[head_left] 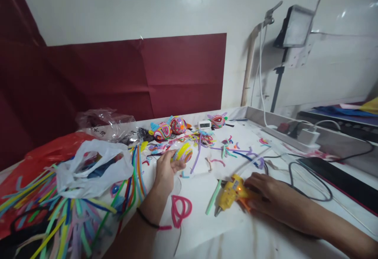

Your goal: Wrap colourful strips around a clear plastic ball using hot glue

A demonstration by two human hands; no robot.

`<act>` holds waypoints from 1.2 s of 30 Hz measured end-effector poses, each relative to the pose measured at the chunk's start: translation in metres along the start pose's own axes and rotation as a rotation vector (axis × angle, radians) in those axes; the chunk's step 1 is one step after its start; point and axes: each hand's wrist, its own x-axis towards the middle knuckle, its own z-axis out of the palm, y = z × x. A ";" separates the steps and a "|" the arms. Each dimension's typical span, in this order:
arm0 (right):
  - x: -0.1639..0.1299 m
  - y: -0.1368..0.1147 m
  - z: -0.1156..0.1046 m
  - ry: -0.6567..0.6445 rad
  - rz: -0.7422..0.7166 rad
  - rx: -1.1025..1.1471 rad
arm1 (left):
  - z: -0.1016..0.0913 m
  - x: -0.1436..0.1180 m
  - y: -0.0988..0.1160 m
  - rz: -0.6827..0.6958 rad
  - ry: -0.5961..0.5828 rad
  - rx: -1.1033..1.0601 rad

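Two hands: both bare, both over the white tabletop (206, 227).
Left hand (165, 169): forearm reaching in from the near edge, a dark band at the wrist, palm turned up, fingers curled around one round ball wound from yellow, purple and pink pipe cleaners (183, 153).
Right hand (267, 196): forearm lying along the near right of the tabletop, palm down, fingers closed on the handle of one yellow glue gun with an orange trigger (232, 192); the gun lies on its side, nozzle toward the near edge.
Finished figures: three multicoloured wound pipe-cleaner figures (177, 125) in a row near the far edge.
Pink shape: one pink pipe-cleaner loop (180, 208) flat between the two forearms.
Green stick: one pale green stick (213, 202) just beside the gun's nozzle.
Loose stock: uncounted straight pipe cleaners (59, 215) heaped at the near left corner, partly under one white plastic bag (94, 172).
Cables: one black cable (310, 180) looping by the right edge.
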 end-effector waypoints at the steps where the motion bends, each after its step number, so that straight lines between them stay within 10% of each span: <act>1: 0.000 -0.001 -0.001 -0.021 -0.003 -0.001 | 0.000 -0.001 0.000 -0.004 -0.008 0.000; 36: 0.002 0.005 0.013 0.031 0.028 0.057 | 0.009 -0.010 -0.011 0.122 -0.043 0.362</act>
